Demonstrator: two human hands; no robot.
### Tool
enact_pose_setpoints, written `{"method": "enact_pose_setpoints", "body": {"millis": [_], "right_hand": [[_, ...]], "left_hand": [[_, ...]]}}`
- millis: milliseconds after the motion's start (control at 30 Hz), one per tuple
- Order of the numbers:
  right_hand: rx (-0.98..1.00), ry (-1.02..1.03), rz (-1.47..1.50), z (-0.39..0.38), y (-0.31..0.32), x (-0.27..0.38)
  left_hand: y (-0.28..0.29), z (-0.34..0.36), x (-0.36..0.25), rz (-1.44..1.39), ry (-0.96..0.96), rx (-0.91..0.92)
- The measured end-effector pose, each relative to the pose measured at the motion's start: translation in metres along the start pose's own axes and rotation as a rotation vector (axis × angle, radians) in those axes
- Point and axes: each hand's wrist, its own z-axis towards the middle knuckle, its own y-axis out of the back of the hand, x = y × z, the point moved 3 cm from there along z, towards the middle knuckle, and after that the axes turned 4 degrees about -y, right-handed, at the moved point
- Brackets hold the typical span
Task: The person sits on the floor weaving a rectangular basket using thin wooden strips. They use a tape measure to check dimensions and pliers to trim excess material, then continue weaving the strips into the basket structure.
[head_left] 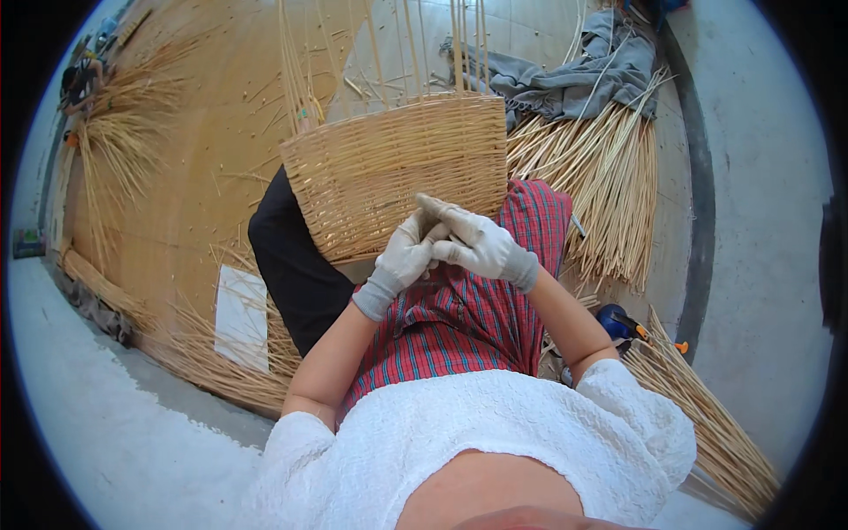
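A woven wicker basket (pixel 397 168) rests across my lap, its tall upright stakes (pixel 411 44) rising from the far edge. Both of my hands wear white gloves with grey cuffs and meet at the near side of the basket. The fingers of my left hand (pixel 408 252) are bent and closed against those of my right hand (pixel 477 243). My right fingers press together in front of the weave, the forefinger reaching over toward the left hand. Whatever lies between the fingers is hidden. A red plaid cloth (pixel 442 331) covers my lap under the hands.
To the right, a thick bundle of cane rods (pixel 609 194) lies partly under a grey cloth (pixel 565 75). More rods (pixel 698 415) and orange-handled cutters (pixel 632 325) are beside my right elbow. A white sheet (pixel 240 318) sits on rods at left. Far left, another person (pixel 81 84) is beside cane.
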Motion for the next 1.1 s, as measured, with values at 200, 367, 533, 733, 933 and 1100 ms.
{"method": "enact_pose_setpoints", "body": {"millis": [200, 367, 533, 733, 933, 1100], "right_hand": [[-0.018, 0.01, 0.051, -0.01, -0.007, -0.001], [0.046, -0.281, -0.064, -0.001, 0.006, -0.007], [-0.013, -0.27, 0.137, 0.005, 0.005, -0.07], [-0.279, -0.35, 0.825, 0.038, 0.016, -0.089], [-0.397, -0.444, 0.865, 0.021, -0.018, -0.13], [-0.373, -0.597, 0.731, 0.01, -0.04, -0.144]], "left_hand": [[0.005, -0.012, -0.003, -0.012, 0.094, 0.131], [0.069, -0.007, -0.02, 0.04, -0.618, -0.27], [0.104, -0.03, -0.043, 0.205, -0.421, -0.557], [0.063, -0.053, 0.028, 1.467, -0.194, -0.466], [0.076, -0.028, 0.012, 1.436, -0.141, -0.412], [0.093, 0.001, 0.012, 1.556, -0.221, -0.491]]}}
